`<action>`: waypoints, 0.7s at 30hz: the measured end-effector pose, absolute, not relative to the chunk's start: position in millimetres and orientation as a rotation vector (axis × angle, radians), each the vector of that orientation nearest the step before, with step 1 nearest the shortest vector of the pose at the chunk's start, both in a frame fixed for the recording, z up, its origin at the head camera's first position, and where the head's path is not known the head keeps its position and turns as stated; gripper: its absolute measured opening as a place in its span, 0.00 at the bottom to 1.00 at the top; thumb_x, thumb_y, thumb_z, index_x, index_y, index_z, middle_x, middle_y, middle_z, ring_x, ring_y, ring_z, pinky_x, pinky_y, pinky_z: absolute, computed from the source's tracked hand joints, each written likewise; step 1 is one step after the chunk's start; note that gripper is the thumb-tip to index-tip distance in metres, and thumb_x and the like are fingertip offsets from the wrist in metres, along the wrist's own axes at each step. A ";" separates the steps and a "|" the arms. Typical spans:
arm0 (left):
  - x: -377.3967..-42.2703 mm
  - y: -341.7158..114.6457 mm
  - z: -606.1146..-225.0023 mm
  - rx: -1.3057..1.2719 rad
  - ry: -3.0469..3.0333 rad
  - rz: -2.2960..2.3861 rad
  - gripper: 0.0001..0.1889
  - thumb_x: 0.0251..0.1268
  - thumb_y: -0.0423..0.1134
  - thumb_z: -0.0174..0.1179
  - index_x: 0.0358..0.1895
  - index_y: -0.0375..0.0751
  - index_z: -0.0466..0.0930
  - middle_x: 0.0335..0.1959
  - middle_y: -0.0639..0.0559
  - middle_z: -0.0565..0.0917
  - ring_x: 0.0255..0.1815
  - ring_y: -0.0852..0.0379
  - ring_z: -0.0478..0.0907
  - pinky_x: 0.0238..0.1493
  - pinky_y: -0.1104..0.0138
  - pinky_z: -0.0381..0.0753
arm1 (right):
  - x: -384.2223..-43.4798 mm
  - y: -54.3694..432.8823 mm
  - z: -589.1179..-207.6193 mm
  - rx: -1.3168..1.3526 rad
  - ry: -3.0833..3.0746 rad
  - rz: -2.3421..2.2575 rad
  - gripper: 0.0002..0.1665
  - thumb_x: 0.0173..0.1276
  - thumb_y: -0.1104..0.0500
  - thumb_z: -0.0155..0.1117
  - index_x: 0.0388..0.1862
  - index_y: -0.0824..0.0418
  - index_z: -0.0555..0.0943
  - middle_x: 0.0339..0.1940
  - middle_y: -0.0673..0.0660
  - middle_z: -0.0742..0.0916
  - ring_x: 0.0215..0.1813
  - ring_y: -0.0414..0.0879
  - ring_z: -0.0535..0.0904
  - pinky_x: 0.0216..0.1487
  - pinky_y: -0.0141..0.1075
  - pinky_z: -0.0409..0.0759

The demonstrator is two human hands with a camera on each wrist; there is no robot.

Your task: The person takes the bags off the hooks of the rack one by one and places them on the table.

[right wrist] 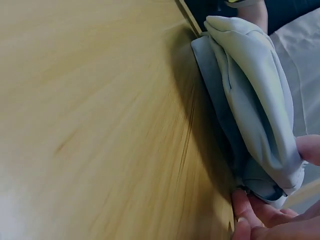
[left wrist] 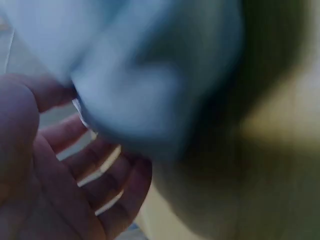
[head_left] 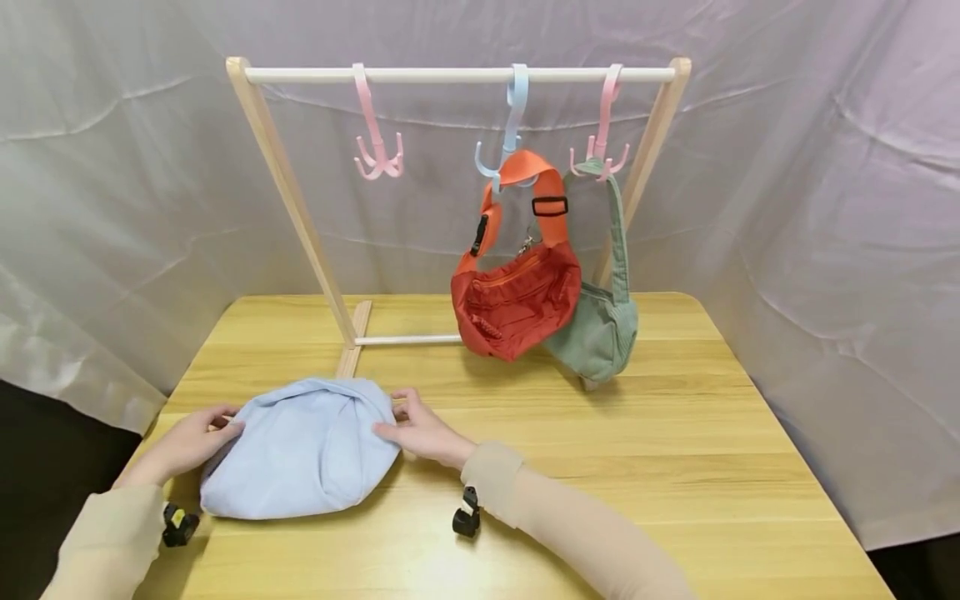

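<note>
A soft light blue fabric bag [head_left: 292, 450] is at the table's front left, its lower edge close to the wood. My left hand [head_left: 183, 442] holds its left end, the thumb on top; in the left wrist view the fingers of that hand [left wrist: 95, 165] are under the blurred cloth. At the other end my right hand [head_left: 427, 429] pinches the bag between thumb and fingers. The right wrist view shows the folded side of the bag [right wrist: 250, 95], with my right fingers [right wrist: 245, 210] at its near corner.
Behind the bag stands a wooden rack with a white bar [head_left: 442, 75]. From it hang a pink hook [head_left: 378, 142], a blue hook [head_left: 512, 125] carrying a red-orange bag [head_left: 517, 300], and another pink hook [head_left: 602, 125] carrying a green bag [head_left: 600, 333]. Grey curtains surround the wooden table [head_left: 675, 467].
</note>
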State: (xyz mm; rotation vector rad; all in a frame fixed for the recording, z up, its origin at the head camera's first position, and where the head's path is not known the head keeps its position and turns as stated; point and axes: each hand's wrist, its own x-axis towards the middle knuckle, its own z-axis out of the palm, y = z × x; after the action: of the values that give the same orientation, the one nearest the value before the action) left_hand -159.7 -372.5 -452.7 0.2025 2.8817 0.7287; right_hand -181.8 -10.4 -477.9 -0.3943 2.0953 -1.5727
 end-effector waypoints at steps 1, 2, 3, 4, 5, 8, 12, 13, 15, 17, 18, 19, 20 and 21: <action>-160.2 -372.0 -451.4 0.217 2.904 0.705 0.21 0.74 0.39 0.54 0.56 0.21 0.76 0.45 0.28 0.84 0.45 0.37 0.82 0.45 0.49 0.81 | -182.2 -12.6 -478.9 -0.409 2.097 -1.561 0.37 0.73 0.51 0.64 0.73 0.60 0.59 0.66 0.63 0.79 0.68 0.58 0.78 0.70 0.48 0.75; -160.6 -371.2 -450.2 0.222 2.924 0.683 0.21 0.72 0.38 0.55 0.57 0.21 0.75 0.45 0.27 0.84 0.46 0.34 0.82 0.46 0.46 0.80 | -182.5 -14.7 -479.6 -0.420 2.098 -1.553 0.37 0.73 0.50 0.64 0.72 0.60 0.59 0.66 0.63 0.79 0.68 0.57 0.78 0.70 0.47 0.75; -160.6 -369.9 -448.6 0.224 2.939 0.674 0.21 0.71 0.38 0.55 0.57 0.20 0.74 0.45 0.26 0.83 0.46 0.32 0.82 0.47 0.44 0.80 | -182.9 -16.6 -479.6 -0.434 2.103 -1.544 0.37 0.73 0.50 0.64 0.72 0.60 0.59 0.66 0.63 0.79 0.69 0.57 0.78 0.70 0.46 0.75; -160.7 -368.4 -447.0 0.218 2.944 0.665 0.22 0.71 0.38 0.55 0.58 0.20 0.74 0.47 0.25 0.83 0.47 0.31 0.81 0.48 0.42 0.79 | -183.4 -18.3 -479.7 -0.446 2.109 -1.537 0.36 0.73 0.49 0.64 0.71 0.60 0.60 0.66 0.62 0.79 0.69 0.57 0.78 0.70 0.45 0.76; -160.9 -366.8 -445.0 0.219 2.952 0.662 0.23 0.71 0.38 0.56 0.59 0.20 0.73 0.48 0.24 0.82 0.48 0.30 0.81 0.48 0.41 0.79 | -183.8 -19.7 -479.5 -0.457 2.116 -1.532 0.36 0.73 0.49 0.64 0.71 0.60 0.60 0.66 0.62 0.79 0.68 0.57 0.78 0.70 0.44 0.76; -162.2 -362.1 -438.8 0.226 2.952 0.646 0.23 0.71 0.38 0.56 0.61 0.21 0.72 0.51 0.23 0.81 0.49 0.29 0.80 0.49 0.39 0.78 | -184.1 -20.9 -479.1 -0.452 2.126 -1.535 0.35 0.72 0.48 0.64 0.71 0.59 0.63 0.65 0.62 0.80 0.66 0.55 0.79 0.68 0.44 0.76; -166.5 -359.9 -430.8 0.239 2.934 0.570 0.21 0.71 0.35 0.54 0.60 0.21 0.72 0.50 0.23 0.81 0.49 0.28 0.80 0.48 0.40 0.78 | -183.6 -19.8 -478.4 -0.403 2.116 -1.558 0.34 0.70 0.52 0.64 0.71 0.57 0.67 0.58 0.61 0.83 0.59 0.52 0.80 0.66 0.46 0.76; -167.7 -360.2 -429.7 0.241 2.932 0.547 0.20 0.70 0.34 0.53 0.59 0.22 0.73 0.50 0.24 0.81 0.49 0.29 0.80 0.47 0.40 0.78 | -183.4 -19.7 -477.9 -0.396 2.109 -1.560 0.33 0.69 0.53 0.64 0.71 0.57 0.67 0.56 0.61 0.83 0.58 0.51 0.80 0.66 0.47 0.76; -169.9 -360.8 -428.7 0.247 2.932 0.513 0.19 0.69 0.32 0.52 0.57 0.22 0.75 0.48 0.25 0.82 0.48 0.29 0.80 0.47 0.40 0.78 | -183.2 -19.8 -476.6 -0.402 2.083 -1.567 0.34 0.68 0.56 0.64 0.71 0.56 0.68 0.54 0.61 0.83 0.56 0.50 0.80 0.66 0.46 0.75; -171.7 -362.1 -429.6 0.252 2.937 0.495 0.18 0.68 0.31 0.52 0.56 0.23 0.76 0.47 0.25 0.83 0.48 0.29 0.81 0.47 0.40 0.79 | -182.9 -20.4 -475.5 -0.429 2.055 -1.575 0.35 0.66 0.59 0.65 0.72 0.57 0.67 0.54 0.61 0.83 0.55 0.49 0.80 0.65 0.45 0.75; -172.6 -362.9 -430.0 0.260 2.941 0.492 0.17 0.68 0.30 0.51 0.55 0.23 0.77 0.47 0.25 0.83 0.48 0.29 0.81 0.46 0.40 0.79 | -182.6 -20.5 -475.2 -0.445 2.040 -1.583 0.36 0.66 0.61 0.65 0.72 0.58 0.67 0.54 0.61 0.83 0.54 0.49 0.80 0.65 0.44 0.76; -173.5 -363.8 -430.4 0.261 2.944 0.489 0.16 0.67 0.30 0.51 0.54 0.24 0.77 0.46 0.25 0.83 0.48 0.28 0.81 0.46 0.40 0.79 | -182.3 -20.9 -474.9 -0.457 2.025 -1.590 0.36 0.65 0.63 0.65 0.72 0.58 0.66 0.54 0.62 0.83 0.54 0.49 0.80 0.64 0.44 0.76; -174.1 -364.6 -431.0 0.269 2.948 0.491 0.16 0.67 0.29 0.51 0.54 0.24 0.78 0.46 0.25 0.83 0.48 0.28 0.81 0.46 0.40 0.79 | -182.0 -21.2 -475.1 -0.470 2.013 -1.595 0.37 0.65 0.64 0.66 0.72 0.59 0.66 0.55 0.62 0.83 0.54 0.49 0.81 0.63 0.43 0.77; -174.4 -365.6 -431.7 0.271 2.955 0.494 0.15 0.67 0.29 0.52 0.53 0.24 0.78 0.46 0.25 0.84 0.48 0.28 0.81 0.46 0.40 0.79 | -181.9 -21.7 -475.4 -0.480 2.006 -1.601 0.38 0.64 0.65 0.66 0.73 0.60 0.65 0.55 0.62 0.83 0.54 0.50 0.81 0.62 0.41 0.78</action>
State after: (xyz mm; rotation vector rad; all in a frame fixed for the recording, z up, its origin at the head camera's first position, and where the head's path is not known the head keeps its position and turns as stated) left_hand -174.4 -365.6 -431.7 0.2714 2.9549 0.4940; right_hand -181.9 -21.7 -475.4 -0.4799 2.0057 -1.6007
